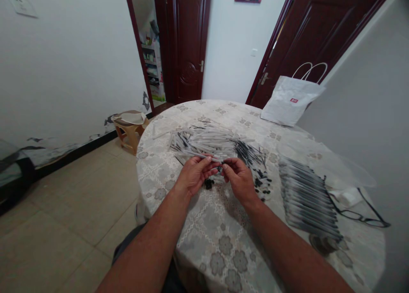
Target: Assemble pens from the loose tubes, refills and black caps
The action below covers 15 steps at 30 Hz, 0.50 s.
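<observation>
My left hand (194, 174) pinches a slim white tube (198, 155), like a pen barrel, between thumb and fingers. My right hand (239, 177) is closed at the tube's right end, fingertips on a small black piece (223, 162) whose exact shape is too small to tell. Just beyond both hands lies a heap of similar white tubes (207, 140). Thin black sticks (246, 151) are piled at its right side. Small black caps (208, 184) sit below my left fingers, and more small black and white pieces (263, 183) are scattered right of my right hand.
Rows of assembled-looking white and black sticks (306, 195) lie at the right of the round, cloth-covered table (220, 250). Eyeglasses (361, 216) and a round container (323, 243) are near them. A white paper bag (290, 101) stands at the back right; a stool (129, 129) is left.
</observation>
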Each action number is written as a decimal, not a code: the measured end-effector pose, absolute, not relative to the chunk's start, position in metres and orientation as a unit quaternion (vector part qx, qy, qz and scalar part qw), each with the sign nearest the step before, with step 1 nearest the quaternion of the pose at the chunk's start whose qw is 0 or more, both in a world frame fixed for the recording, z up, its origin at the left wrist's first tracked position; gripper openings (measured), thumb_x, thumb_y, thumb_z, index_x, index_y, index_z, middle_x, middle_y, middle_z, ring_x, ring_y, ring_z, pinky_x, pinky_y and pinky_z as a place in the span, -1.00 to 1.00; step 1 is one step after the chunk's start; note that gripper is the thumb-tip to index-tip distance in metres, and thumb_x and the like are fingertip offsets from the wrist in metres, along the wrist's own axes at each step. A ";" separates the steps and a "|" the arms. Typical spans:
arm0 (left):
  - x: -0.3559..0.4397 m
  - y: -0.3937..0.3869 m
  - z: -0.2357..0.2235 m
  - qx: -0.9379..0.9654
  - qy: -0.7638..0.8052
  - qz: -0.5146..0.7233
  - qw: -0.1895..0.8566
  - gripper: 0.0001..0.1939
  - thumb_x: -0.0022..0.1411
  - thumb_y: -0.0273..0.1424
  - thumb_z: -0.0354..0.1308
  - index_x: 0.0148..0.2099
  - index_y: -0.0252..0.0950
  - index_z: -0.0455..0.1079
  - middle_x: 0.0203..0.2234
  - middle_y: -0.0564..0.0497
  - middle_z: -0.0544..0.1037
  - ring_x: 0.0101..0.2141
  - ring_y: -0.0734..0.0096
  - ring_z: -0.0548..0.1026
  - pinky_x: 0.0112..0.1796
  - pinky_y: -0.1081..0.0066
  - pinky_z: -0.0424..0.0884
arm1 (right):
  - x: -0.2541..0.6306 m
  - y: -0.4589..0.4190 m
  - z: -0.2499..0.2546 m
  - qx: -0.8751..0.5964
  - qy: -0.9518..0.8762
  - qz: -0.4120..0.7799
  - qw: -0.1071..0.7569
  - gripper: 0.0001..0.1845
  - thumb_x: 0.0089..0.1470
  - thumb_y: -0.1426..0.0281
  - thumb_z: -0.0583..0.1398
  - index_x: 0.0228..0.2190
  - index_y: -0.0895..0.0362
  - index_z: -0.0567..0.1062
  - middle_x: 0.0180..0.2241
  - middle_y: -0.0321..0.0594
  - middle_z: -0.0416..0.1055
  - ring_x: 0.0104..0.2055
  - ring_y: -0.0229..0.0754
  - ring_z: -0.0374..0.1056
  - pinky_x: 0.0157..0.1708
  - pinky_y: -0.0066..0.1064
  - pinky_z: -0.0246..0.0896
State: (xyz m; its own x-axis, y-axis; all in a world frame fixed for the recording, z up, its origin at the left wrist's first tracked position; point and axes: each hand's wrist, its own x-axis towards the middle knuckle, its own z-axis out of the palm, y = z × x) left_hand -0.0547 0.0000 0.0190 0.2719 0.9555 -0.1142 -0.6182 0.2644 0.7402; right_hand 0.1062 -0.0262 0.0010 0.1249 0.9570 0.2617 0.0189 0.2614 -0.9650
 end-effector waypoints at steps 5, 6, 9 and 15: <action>-0.051 0.000 0.019 0.299 0.297 0.521 0.742 -0.76 0.11 -0.45 0.41 -0.18 -0.37 0.48 -0.24 -0.11 0.65 -0.25 0.27 0.65 -0.26 0.35 0.60 | 0.109 -0.024 -0.004 -0.462 -0.538 0.385 0.591 -0.79 0.13 0.26 0.28 -0.22 0.09 0.50 -0.35 -0.29 0.50 -0.43 -0.28 0.36 -0.48 -0.44 0.25; -0.051 0.001 0.019 0.300 0.298 0.521 0.741 -0.76 0.11 -0.45 0.41 -0.18 -0.37 0.49 -0.24 -0.11 0.65 -0.25 0.27 0.65 -0.25 0.35 0.60 | 0.109 -0.024 -0.004 -0.463 -0.537 0.383 0.592 -0.80 0.13 0.26 0.28 -0.22 0.09 0.50 -0.34 -0.29 0.50 -0.42 -0.27 0.37 -0.46 -0.44 0.26; -0.051 0.000 0.019 0.298 0.303 0.519 0.742 -0.78 0.12 -0.46 0.40 -0.18 -0.38 0.49 -0.26 -0.13 0.65 -0.25 0.27 0.65 -0.25 0.35 0.60 | 0.109 -0.025 -0.003 -0.462 -0.534 0.382 0.596 -0.80 0.13 0.26 0.29 -0.22 0.09 0.50 -0.34 -0.28 0.51 -0.41 -0.26 0.38 -0.44 -0.42 0.28; -0.052 -0.002 0.021 0.300 0.313 0.515 0.739 -0.78 0.15 -0.49 0.37 -0.14 -0.39 0.48 -0.30 -0.15 0.65 -0.27 0.28 0.65 -0.26 0.36 0.60 | 0.107 -0.027 -0.002 -0.459 -0.535 0.381 0.599 -0.79 0.12 0.26 0.29 -0.23 0.09 0.51 -0.34 -0.26 0.51 -0.38 -0.23 0.40 -0.44 -0.42 0.29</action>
